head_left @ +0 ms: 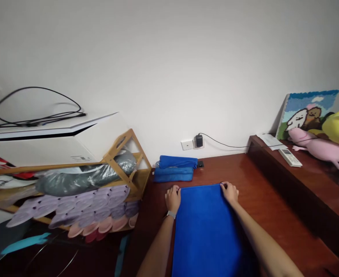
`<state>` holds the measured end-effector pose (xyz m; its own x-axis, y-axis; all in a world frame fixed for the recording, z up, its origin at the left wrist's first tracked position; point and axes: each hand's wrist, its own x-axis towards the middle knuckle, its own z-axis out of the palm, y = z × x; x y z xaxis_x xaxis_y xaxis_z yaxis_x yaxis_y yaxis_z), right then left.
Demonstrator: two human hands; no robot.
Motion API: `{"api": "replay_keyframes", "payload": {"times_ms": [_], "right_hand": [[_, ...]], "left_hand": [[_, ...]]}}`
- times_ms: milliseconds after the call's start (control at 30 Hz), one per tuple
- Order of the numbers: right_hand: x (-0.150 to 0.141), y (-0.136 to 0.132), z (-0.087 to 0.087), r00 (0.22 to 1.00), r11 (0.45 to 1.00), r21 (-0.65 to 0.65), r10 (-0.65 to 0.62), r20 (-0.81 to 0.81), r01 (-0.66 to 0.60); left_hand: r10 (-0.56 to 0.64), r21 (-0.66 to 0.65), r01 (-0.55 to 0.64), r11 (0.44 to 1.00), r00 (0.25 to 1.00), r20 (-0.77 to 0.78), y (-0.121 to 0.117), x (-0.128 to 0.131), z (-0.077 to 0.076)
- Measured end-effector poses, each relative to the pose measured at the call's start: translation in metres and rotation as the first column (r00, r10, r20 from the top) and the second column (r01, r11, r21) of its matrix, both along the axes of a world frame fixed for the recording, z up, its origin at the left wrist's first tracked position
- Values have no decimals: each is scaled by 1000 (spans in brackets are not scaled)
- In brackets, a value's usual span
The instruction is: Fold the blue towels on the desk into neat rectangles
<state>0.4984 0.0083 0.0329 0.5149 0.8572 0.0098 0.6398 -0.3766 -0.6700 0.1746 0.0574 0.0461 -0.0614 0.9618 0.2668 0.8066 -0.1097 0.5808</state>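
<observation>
A blue towel (205,231) lies spread flat on the dark red wooden table (261,204), reaching from the near edge of the view to the middle. My left hand (172,198) grips its far left corner, and my right hand (229,192) grips its far right corner. Both hands rest on the tabletop with fingers curled over the cloth edge. Behind the towel, near the wall, sits a stack of folded blue towels (175,169).
A wall socket with a black charger (198,141) and cable sits behind the table. A raised wooden ledge (308,181) on the right holds a remote (289,157), papers, plush toys and a picture. A bamboo rack (120,165) with slippers stands at left.
</observation>
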Motion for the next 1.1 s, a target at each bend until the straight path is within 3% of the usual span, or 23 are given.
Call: {"api": "replay_keyframes", "payload": {"times_ms": [67, 133, 233, 333, 433, 567, 667, 767, 833, 900, 1000, 1100], "right_hand": [[-5, 4, -2, 999, 1000, -11, -13, 52, 14], [-16, 3, -3, 989, 1000, 24, -3, 147, 0], [-45, -7, -10, 915, 972, 95, 165, 368, -214], [-73, -18, -20, 803, 908, -17, 379, 461, -418], [-77, -22, -27, 784, 888, -166, 457, 420, -429], [-43, -20, -24, 808, 897, -248, 438, 394, -365], [-19, -16, -9, 820, 890, -304, 439, 366, -341], [-23, -24, 12, 828, 900, -311, 412, 382, -305], [-46, -46, 19, 845, 936, -265, 328, 422, -231], [-81, -84, 14, 857, 960, -185, 271, 438, -210], [-130, -152, -13, 858, 940, -106, 340, 385, -325], [-142, -191, -34, 857, 912, -136, 410, 311, -387]], "left_hand": [[6, 20, -5, 1000, 998, -55, 1, 7, 0], [-55, 55, 62, 997, 992, -116, -5, 20, -2], [-269, 134, 316, 939, 920, -285, -24, 47, -12], [-391, 104, 473, 875, 817, -424, -39, 68, -27], [-384, -8, 428, 904, 802, -457, -38, 66, -39], [-305, -88, 299, 950, 832, -464, -20, 33, -40], [-272, -135, 236, 962, 836, -477, -12, 14, -35], [-264, -166, 208, 964, 825, -499, -15, 12, -30], [-232, -161, 172, 972, 821, -521, -21, 13, -28], [-173, -126, 124, 984, 815, -552, -29, 11, -28], [-53, -71, 14, 997, 806, -589, -43, -7, -28], [42, -83, -111, 990, 808, -588, -62, -35, -23]]}}
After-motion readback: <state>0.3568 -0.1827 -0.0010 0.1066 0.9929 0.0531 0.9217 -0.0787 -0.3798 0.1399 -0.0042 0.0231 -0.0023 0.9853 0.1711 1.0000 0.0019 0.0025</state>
